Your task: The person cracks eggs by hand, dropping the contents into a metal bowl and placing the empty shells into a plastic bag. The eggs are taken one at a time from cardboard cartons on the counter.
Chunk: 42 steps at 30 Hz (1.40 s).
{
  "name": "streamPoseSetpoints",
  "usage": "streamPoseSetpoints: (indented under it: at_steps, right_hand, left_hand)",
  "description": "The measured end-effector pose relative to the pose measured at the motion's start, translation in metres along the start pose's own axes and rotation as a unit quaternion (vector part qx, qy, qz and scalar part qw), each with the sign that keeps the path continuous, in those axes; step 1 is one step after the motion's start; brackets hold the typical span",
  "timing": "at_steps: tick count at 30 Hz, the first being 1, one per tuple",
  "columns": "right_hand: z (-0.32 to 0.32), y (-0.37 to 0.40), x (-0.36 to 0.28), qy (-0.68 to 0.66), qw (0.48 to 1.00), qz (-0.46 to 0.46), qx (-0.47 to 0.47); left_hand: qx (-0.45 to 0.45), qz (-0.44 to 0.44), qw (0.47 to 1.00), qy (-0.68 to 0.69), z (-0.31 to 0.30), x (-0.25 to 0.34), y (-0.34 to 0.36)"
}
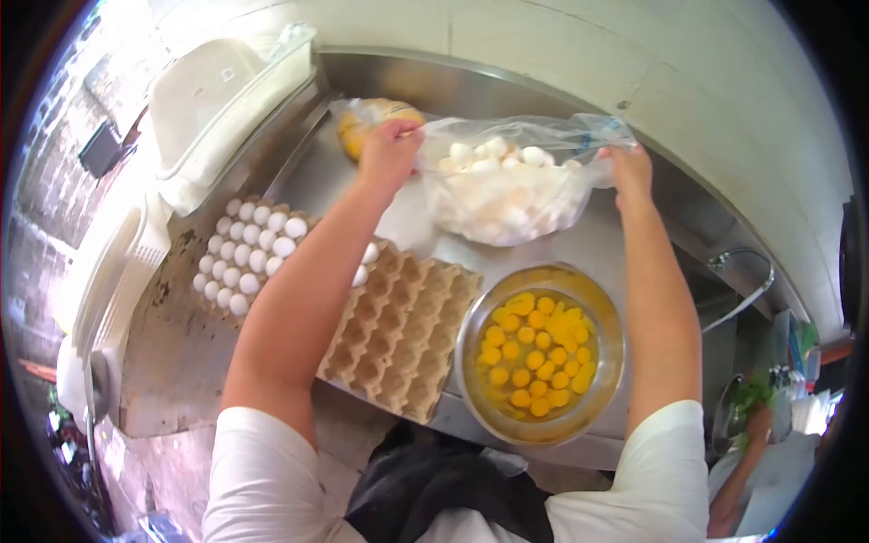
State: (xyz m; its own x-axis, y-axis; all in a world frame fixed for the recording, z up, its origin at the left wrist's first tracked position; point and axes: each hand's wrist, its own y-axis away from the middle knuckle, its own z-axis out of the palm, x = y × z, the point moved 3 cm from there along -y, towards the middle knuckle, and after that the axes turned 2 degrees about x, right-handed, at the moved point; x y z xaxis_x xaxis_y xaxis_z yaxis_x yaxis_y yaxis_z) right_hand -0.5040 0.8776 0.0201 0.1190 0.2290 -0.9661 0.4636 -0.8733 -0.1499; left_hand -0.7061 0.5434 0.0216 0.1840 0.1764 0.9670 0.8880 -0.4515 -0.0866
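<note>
A clear plastic bag [516, 204] full of white eggshells stands on the steel counter, its mouth spread between my hands. My left hand [389, 152] pinches the bag's left rim, and my right hand [629, 170] grips its right rim. Nearer to me, a round steel bowl [472, 380] holds many raw yolks in egg white. To its left lies a bare cardboard egg tray [394, 326]. Further left, another tray is filled with white eggs [249, 246], partly hidden behind my left forearm. A yellow item in clear plastic [362, 131] sits behind my left hand.
White plastic crates [231, 118] stand at the far left of the counter. A tiled wall [543, 45] rises behind the steel back edge. To the right are a hose [751, 294] and another person's arm [747, 462] near green leaves [751, 395].
</note>
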Motion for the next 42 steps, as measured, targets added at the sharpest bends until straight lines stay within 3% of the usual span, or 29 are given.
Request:
streamPoseSetpoints:
  at_steps: [2, 4, 6, 7, 9, 10, 12, 14, 15, 17, 19, 25, 31, 34, 35, 36, 37, 38, 39, 40, 41, 42]
  right_hand:
    - [0.0, 0.0, 0.006, 0.058, 0.997, 0.028, -0.049]
    - [0.009, 0.014, 0.002, 0.056, 0.993, 0.055, -0.084]
    - [0.0, 0.042, -0.022, 0.214, 0.976, -0.028, -0.035]
    - [-0.001, 0.052, -0.023, 0.214, 0.976, -0.026, -0.04]
    - [-0.007, 0.073, -0.038, 0.318, 0.917, -0.236, 0.047]
    - [-0.002, 0.09, -0.047, 0.317, 0.918, -0.233, 0.047]
    - [0.031, 0.149, -0.086, 0.13, 0.94, -0.312, -0.053]
    - [0.079, 0.214, -0.108, 0.104, 0.945, -0.226, -0.213]
    - [0.104, 0.24, -0.109, 0.11, 0.923, -0.216, -0.298]
    - [0.158, 0.281, -0.098, 0.214, 0.827, -0.346, -0.389]
    - [0.206, 0.305, -0.076, 0.288, 0.787, -0.325, -0.438]
    - [0.262, 0.328, -0.029, 0.391, 0.775, -0.345, -0.358]
    - [0.272, 0.325, -0.024, 0.391, 0.791, -0.282, -0.377]
    - [0.252, 0.325, -0.039, 0.309, 0.845, -0.286, -0.33]
    - [0.241, 0.325, -0.045, 0.31, 0.847, -0.284, -0.326]
    - [0.221, 0.325, -0.058, 0.243, 0.88, -0.271, -0.305]
    - [0.199, 0.324, -0.069, 0.175, 0.908, -0.256, -0.282]
    - [0.173, 0.324, -0.074, 0.095, 0.922, -0.233, -0.295]
    - [0.142, 0.324, -0.076, 0.016, 0.929, -0.208, -0.306]
    - [0.107, 0.326, -0.074, -0.071, 0.938, -0.067, -0.332]
    - [0.072, 0.333, -0.067, -0.158, 0.922, 0.075, -0.346]
    - [0.036, 0.341, -0.056, -0.24, 0.914, 0.15, -0.29]
  left_hand:
    - [-0.012, -0.004, 1.0, -0.009, -0.007, 0.0, 0.008]
    - [-0.077, -0.036, 0.986, -0.141, -0.017, 0.015, 0.024]
    - [-0.081, -0.007, 0.978, -0.194, -0.043, 0.007, 0.039]
    - [-0.089, 0.03, 0.965, -0.243, -0.058, 0.005, 0.05]
    - [-0.089, 0.063, 0.933, -0.344, -0.097, 0.002, 0.08]
    - [-0.106, 0.059, 0.925, -0.36, -0.116, -0.009, 0.094]
    - [-0.126, 0.058, 0.917, -0.373, -0.133, -0.037, 0.119]
    - [-0.149, 0.091, 0.855, -0.488, -0.135, -0.063, 0.138]
    - [-0.148, 0.092, 0.856, -0.487, -0.135, -0.072, 0.141]
    - [-0.13, 0.184, 0.806, -0.548, -0.132, -0.084, 0.145]
    - [-0.124, 0.192, 0.8, -0.554, -0.135, -0.094, 0.145]
    - [-0.104, 0.202, 0.814, -0.535, -0.137, -0.102, 0.134]
    - [-0.075, 0.24, 0.83, -0.498, -0.14, -0.099, 0.138]
    - [-0.041, 0.225, 0.861, -0.454, -0.14, -0.082, 0.149]
    - [0.014, 0.168, 0.919, -0.356, -0.144, -0.073, 0.157]
    - [0.068, 0.104, 0.96, -0.251, -0.149, -0.067, 0.168]
    - [0.064, 0.106, 0.96, -0.25, -0.15, -0.061, 0.178]
    - [0.053, -0.03, 0.998, -0.007, -0.154, -0.066, 0.189]
    - [0.036, -0.167, 0.957, 0.236, -0.152, -0.071, 0.203]
    - [0.03, -0.17, 0.956, 0.237, -0.15, -0.07, 0.218]
    - [0.008, -0.197, 0.914, 0.355, -0.144, -0.07, 0.233]
    - [-0.014, -0.222, 0.856, 0.467, -0.137, -0.07, 0.247]
